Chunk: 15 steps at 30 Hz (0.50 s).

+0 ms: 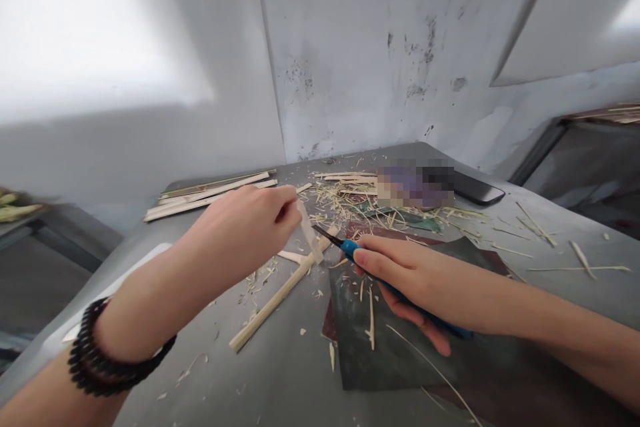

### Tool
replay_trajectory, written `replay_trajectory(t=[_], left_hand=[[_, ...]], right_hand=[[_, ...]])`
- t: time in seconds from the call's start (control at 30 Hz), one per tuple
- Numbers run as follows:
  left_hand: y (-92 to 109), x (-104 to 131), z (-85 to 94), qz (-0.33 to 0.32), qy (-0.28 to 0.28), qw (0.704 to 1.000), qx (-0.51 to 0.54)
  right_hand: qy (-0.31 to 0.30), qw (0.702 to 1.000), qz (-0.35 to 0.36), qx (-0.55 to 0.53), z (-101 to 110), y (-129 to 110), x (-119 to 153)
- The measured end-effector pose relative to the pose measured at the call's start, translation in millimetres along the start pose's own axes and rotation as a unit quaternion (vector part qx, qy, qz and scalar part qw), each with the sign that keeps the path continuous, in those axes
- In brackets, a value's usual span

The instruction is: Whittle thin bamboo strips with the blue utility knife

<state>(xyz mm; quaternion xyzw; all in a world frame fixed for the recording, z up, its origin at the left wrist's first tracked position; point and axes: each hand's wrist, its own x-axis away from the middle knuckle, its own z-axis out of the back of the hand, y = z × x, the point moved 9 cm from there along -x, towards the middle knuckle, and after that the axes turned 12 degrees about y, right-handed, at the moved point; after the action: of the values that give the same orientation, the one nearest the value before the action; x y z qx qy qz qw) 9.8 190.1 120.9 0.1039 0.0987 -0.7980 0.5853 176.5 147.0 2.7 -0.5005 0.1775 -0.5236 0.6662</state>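
Note:
My left hand (267, 217) is closed, pinching a thin pale strip (311, 235) that hangs down from the fingertips. My right hand (400, 273) is wrapped round a blue-handled tool (350, 248) with a narrow dark metal tip. That tip points left and lies close to the strip; I cannot tell whether they touch. Beneath the hands, a pale wooden stick (275, 307) lies slantwise on the grey table (210, 373). Under my right hand is a dark green sheet (370, 367), laid over a reddish-brown one (327, 323).
Several pale wooden strips (215, 195) are stacked at the back left. Shavings (345, 199) are heaped at the back middle, beside a blurred-out purple item (410, 187). A dark phone-like object (475, 188) lies at the back right, near the wall (360, 80).

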Motion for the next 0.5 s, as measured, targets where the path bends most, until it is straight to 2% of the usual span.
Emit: replay_trajectory(t=[0.23,0.37,0.5], left_hand=[[4,1,3.7,-0.023,0.026,0.999,-0.022],[7,3,5.8,-0.032,0.034,0.999,-0.018],[3,3,1.9,-0.036,0.029,0.999,-0.019]], right_hand=[[-0.004,1.000,-0.012,0.016,3,2,6],[-0.004,0.998,-0.045,0.037,10,7,8],[-0.011,0.998,-0.045,0.047,9,9,8]])
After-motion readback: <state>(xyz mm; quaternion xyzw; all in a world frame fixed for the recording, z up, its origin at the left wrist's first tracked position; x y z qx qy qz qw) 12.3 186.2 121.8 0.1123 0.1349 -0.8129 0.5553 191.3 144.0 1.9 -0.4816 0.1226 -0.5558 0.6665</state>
